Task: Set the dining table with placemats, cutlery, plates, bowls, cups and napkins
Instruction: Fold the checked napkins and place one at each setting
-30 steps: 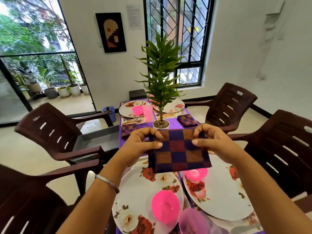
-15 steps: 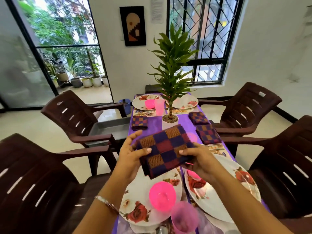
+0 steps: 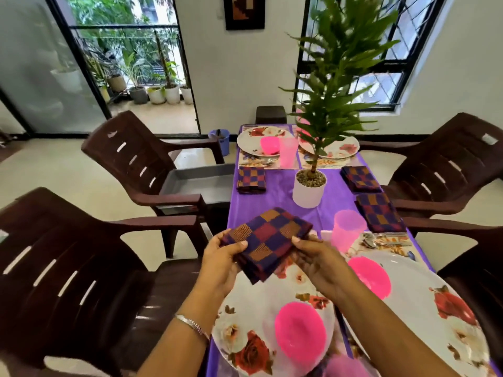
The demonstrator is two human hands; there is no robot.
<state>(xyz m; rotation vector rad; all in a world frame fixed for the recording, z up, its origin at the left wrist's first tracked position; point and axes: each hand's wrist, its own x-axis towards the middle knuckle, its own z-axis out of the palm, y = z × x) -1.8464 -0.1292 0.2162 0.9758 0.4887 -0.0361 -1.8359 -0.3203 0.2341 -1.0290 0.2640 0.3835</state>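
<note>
Checked cloth, purple with red and orange squares: a folded napkin (image 3: 268,239) held in the air over the near-left corner of the table (image 3: 275,202), above the far rim of the near-left plate (image 3: 245,333). Left hand (image 3: 221,263) pinching the left edge, thumb on top and fingers curled under; right hand (image 3: 317,258) gripping the right edge in the same way. Both equally near, one at each end. Long axis of the napkin running from lower left to upper right, so slightly turned against the table edge.

Three napkins already lying flat on the purple cloth: one on the left side (image 3: 251,179), two on the right (image 3: 360,178) (image 3: 379,212). Free purple surface lying just beyond the fingers, ahead and a little left, between the near-left plate and the far-left napkin. Probably the spot for this last one; needing a short forward reach and a small turn to square it. Pink cup (image 3: 348,229) standing close to the right hand, easy to knock over.
</note>
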